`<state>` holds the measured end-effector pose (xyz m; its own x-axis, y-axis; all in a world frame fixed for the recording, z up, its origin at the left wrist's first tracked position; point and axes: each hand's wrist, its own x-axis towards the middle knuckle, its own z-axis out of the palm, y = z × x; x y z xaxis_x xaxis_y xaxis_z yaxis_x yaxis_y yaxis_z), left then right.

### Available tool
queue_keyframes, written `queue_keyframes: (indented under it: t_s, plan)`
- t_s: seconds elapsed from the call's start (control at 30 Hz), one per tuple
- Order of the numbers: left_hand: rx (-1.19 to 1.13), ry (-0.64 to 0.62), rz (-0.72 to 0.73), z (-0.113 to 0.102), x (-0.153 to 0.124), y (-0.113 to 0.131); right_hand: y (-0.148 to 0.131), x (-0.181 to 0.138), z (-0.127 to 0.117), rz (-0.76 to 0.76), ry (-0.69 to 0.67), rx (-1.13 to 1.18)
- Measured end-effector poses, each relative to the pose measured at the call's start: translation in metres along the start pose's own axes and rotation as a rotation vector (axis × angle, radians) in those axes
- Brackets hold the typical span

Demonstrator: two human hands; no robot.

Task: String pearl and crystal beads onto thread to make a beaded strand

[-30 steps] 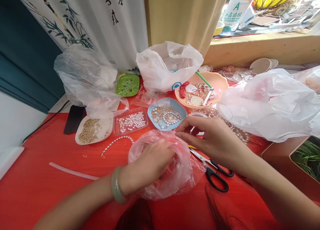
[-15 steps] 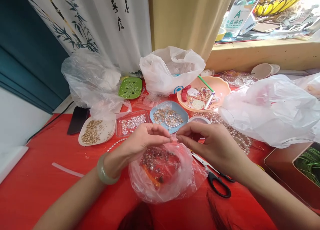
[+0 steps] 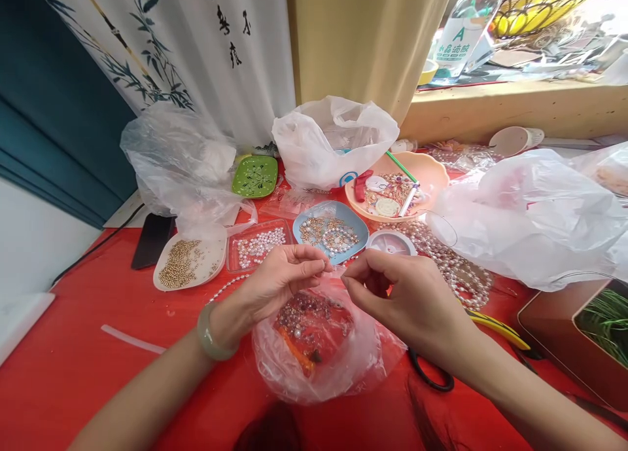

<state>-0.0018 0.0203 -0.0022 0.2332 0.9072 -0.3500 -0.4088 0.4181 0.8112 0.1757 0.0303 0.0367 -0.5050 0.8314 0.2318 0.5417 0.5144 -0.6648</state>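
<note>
My left hand (image 3: 287, 274), with a pale green bangle (image 3: 212, 333) on its wrist, pinches thumb against fingers above an open clear plastic bag (image 3: 314, 379). Facing it, my right hand (image 3: 402, 287) holds thumb and index fingertips together, a small gap away from the left. Whatever lies between the fingertips is too small to make out. Inside the bag are dark and clear beads (image 3: 309, 317) and an orange item (image 3: 294, 351). A strand of pearl beads (image 3: 228, 286) lies beside my left wrist. Black-handled scissors (image 3: 432, 376) are mostly hidden under my right forearm.
Beyond my hands stand a cream dish of gold beads (image 3: 216, 277), a red-rimmed tray of pearls (image 3: 230, 264), a blue dish (image 3: 363, 222), a white spool (image 3: 392, 243) and a peach bowl (image 3: 436, 169). Plastic bags (image 3: 534, 222), yellow-handled pliers (image 3: 500, 326) and a planter (image 3: 549, 326) are at right.
My right hand has lowered slightly and turned, covering more of the scissors; the spool and yellow handle now show. The fingertips of both hands stay close together.
</note>
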Motion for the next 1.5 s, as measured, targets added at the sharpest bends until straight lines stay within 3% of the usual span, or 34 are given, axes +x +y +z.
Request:
queue_keyframes:
  t_s: [0.4,1.1,1.27,1.5]
  plan:
    - [-0.027,0.042,-0.018,0.0028,-0.0007,0.0,-0.0019,-0.0011,-0.0002,-0.016,-0.013,0.061]
    - [0.039,0.006,0.075,0.0082,-0.002,-0.0013,-0.0028,-0.0042,0.002,0.002,-0.014,0.07]
    - [0.084,0.037,0.175,0.0093,-0.0031,-0.0002,-0.0009,-0.0024,0.0033,0.035,-0.068,0.163]
    - [-0.024,0.099,0.115,0.006,-0.0009,0.0011,0.001,0.0002,0.0041,0.119,-0.09,0.322]
